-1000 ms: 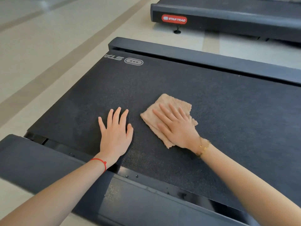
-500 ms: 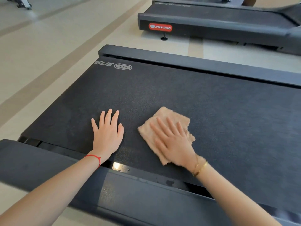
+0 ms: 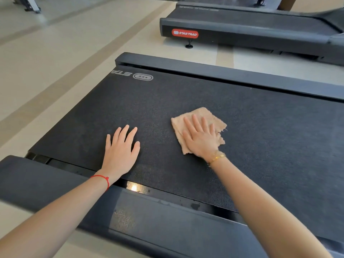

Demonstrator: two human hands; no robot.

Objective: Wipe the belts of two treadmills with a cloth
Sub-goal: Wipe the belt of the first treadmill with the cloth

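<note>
Two hands lay flat on the dark belt (image 3: 214, 101) of the near treadmill, and there was the picture. The right hand (image 3: 202, 141) pressed down on a tan cloth (image 3: 200, 116), fingers (image 3: 195, 120) straight and slightly fanned, nothing curled, nothing pinched. The cloth sat under the palm and spread out past the fingertips on the far side, with a frayed edge poking out just beside the little finger and a corner showing on the thumb side near the wrist. A gold bracelet (image 3: 216, 157) circled that wrist.

Over to the left hand (image 3: 120, 152), and it rested bare on the belt, fingers straight and close together, thumb out to the side, holding nothing at all. It lay well apart from the cloth, with a stretch of open belt between its thumb and the right hand's thumb. A red string (image 3: 104, 178) wrapped the left wrist, right where the forearm crossed the near side rail (image 3: 55, 183).

Beyond the fingertips of the left hand, far up the belt, a white oval logo (image 3: 143, 77) and some upside-down lettering were printed near the belt's end. Past both sets of fingertips ran the far side rail (image 3: 232, 74), then a strip of pale floor (image 3: 55, 53), and then the second treadmill (image 3: 251, 28) with a red STAR TRAC badge (image 3: 184, 33) on its end face. Its belt (image 3: 242, 14) showed dark on top.
</note>
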